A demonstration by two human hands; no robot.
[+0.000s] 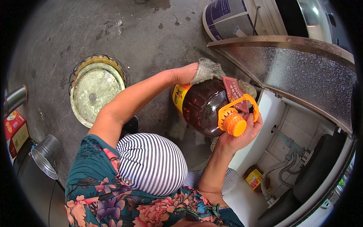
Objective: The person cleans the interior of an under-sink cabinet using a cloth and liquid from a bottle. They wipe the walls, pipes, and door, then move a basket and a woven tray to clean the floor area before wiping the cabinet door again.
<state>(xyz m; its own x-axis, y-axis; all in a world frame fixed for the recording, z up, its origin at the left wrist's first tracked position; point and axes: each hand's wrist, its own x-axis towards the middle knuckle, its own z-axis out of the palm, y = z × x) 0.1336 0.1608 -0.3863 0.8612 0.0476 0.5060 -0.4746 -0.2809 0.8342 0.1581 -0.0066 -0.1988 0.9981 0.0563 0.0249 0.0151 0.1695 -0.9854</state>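
A large plastic bottle of dark reddish liquid [202, 109] is tilted before me, its orange cap [237, 126] towards me. My right hand [241, 134] is closed around the bottle's orange carrying handle [253, 103], near the cap. At the bottle's far side, my left hand [185, 74] presses a grey cloth [208, 69] against it; the cloth hides most of the fingers. A dark red tag [234, 92] with writing hangs by the bottle's neck. Part of a yellow label [180, 96] shows towards its base.
To the right is an open sink cabinet with grey drain pipes [287, 147] and another bottle [254, 178] inside. Its glittery door [297, 73] swings out beyond my hands. A large plastic bucket [229, 18] stands behind that door. Leftward are a round stool [95, 90] and a metal pail [49, 154].
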